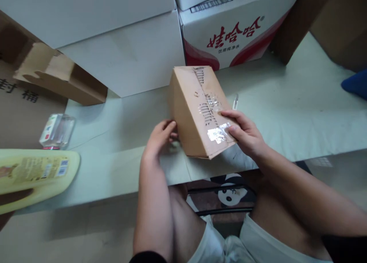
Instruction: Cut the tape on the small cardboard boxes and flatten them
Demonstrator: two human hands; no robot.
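Brown box (197,110) points lengthwise away: right hand (247,136) pinches its right edge, left hand (160,136) curls at its left, grip unclear.

A clear bottle (59,131) sits beside a yellow container (37,173) — a red-lettered carton (233,45) farther right.

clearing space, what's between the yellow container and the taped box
The head view shows pale tabletop beside the yellow container, then the left hand at the taped box.
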